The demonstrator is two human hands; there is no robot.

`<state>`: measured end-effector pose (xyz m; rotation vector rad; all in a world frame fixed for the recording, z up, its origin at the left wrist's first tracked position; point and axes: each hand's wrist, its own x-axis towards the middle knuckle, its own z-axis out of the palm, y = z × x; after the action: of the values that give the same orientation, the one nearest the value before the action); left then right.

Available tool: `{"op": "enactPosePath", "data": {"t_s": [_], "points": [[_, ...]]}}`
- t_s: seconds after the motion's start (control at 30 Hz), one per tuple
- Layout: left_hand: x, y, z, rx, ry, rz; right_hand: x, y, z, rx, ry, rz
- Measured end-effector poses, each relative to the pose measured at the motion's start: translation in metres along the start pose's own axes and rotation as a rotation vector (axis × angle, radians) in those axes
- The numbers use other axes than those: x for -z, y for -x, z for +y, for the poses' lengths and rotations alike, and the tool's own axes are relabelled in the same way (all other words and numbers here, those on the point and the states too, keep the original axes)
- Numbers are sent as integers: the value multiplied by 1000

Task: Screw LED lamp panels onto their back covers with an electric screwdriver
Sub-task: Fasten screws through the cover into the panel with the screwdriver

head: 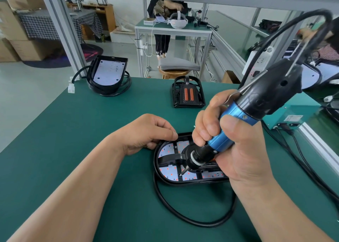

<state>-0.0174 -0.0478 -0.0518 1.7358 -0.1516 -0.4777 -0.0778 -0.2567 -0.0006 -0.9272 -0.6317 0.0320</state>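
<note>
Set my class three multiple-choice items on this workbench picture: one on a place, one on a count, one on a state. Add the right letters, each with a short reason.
1. The screwdriver bit rests on:
A. the near lamp's LED panel
B. the teal box
C. the bare table

2. How many orange strips sit in the far black cover?
A. one
B. two
C. four

3. The right hand is:
A. flat on the table
B. holding a cable
C. gripping the screwdriver

Key:
1 A, the tip meets a screw on the panel.
2 B, two strips lie side by side.
3 C, its fingers wrap the blue barrel.
</note>
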Motion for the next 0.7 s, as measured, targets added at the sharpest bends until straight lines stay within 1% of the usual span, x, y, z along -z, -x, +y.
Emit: {"op": "enactPosePath", "data": {"t_s": [0.4,0.6,0.7], "points": [[1,0,0,-11,4,-38,-2,1,1,-37,46,-39],[1,0,0,-13,17,-49,-2,1,4,-14,67,-127],[2,1,-1,-20,22,-57,1,0,5,-18,49,-106]]}}
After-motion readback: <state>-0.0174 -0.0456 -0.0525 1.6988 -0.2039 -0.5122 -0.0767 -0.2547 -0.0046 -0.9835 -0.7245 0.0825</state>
